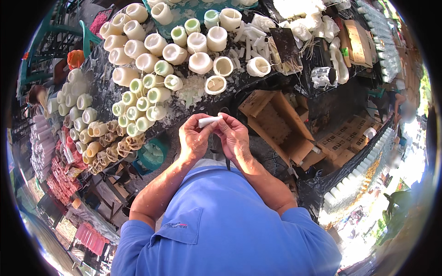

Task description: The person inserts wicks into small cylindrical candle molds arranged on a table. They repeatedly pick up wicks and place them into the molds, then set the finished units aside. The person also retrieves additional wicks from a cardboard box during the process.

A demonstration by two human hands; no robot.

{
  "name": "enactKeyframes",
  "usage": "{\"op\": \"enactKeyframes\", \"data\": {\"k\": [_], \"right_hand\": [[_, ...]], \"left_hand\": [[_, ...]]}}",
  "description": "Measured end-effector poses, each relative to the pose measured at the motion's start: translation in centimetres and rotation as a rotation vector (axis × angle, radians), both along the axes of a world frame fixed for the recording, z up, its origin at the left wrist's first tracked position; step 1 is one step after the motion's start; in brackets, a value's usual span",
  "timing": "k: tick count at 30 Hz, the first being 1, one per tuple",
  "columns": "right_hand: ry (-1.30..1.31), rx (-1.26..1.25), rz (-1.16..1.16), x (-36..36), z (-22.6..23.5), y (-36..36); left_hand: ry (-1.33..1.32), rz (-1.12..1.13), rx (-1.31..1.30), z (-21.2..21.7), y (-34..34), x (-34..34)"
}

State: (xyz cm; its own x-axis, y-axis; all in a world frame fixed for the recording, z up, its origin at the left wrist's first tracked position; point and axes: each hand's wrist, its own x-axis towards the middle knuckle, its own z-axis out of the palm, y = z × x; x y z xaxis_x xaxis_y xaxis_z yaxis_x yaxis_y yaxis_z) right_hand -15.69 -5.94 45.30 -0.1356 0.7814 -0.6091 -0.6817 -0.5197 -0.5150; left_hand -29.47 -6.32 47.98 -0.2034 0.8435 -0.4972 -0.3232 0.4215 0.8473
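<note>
Both hands meet in front of my body, pinching a short white wax stick (pixel 209 121) between them. My left hand (pixel 191 139) has its fingers closed round the left part. At the right end, my right hand (pixel 234 136) grips with thumb and fingertips. The stick lies nearly level, tilted slightly up to the right. Just beyond the hands is the edge of a dark-covered table holding wax flakes (pixel 191 92) and many round candles, such as a hollow white candle (pixel 215 85) and a pale green candle (pixel 159 94).
To the right of my hands stands an open cardboard box (pixel 283 126). Broken white wax sticks (pixel 251 37) lie farther back, near a dark flat plate (pixel 285 42). Brownish candles (pixel 110 154) line the table's left edge, above a green tub (pixel 153 153). More white candles (pixel 354 177) stand in rows at right.
</note>
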Motion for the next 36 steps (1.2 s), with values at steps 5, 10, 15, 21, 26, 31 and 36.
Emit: {"op": "enactKeyframes", "data": {"k": [5, 10, 15, 21, 26, 31, 36], "right_hand": [[-0.112, 0.067, 0.012, -0.9, -0.3, -0.7], [-0.107, 0.168, 0.019, -1.3, -1.2, -0.6], [-0.256, 0.232, 0.167, 0.9, -0.7, 1.1], [-1.139, 0.926, 0.662, 5.1, 1.7, 3.8], [-1.278, 1.065, 0.798, 4.8, 2.3, 5.3], [-1.536, 1.027, 0.775, 4.4, 2.2, 9.5], [-1.831, 1.3, 0.855, 2.3, 1.5, 13.5]], "left_hand": [[0.085, -0.05, -0.031, -0.2, -0.6, -0.2], [-0.016, -0.027, -0.02, 0.0, 0.0, -0.8], [0.133, -0.181, 0.03, 1.0, -0.1, -2.7], [0.374, -0.284, 0.253, -0.8, 0.1, -3.0], [0.436, -0.393, 0.494, -3.4, 1.1, -2.9], [0.45, -0.308, 0.344, -6.9, 3.5, -4.6], [0.571, -0.186, 0.314, -10.0, 6.5, -4.5]]}}
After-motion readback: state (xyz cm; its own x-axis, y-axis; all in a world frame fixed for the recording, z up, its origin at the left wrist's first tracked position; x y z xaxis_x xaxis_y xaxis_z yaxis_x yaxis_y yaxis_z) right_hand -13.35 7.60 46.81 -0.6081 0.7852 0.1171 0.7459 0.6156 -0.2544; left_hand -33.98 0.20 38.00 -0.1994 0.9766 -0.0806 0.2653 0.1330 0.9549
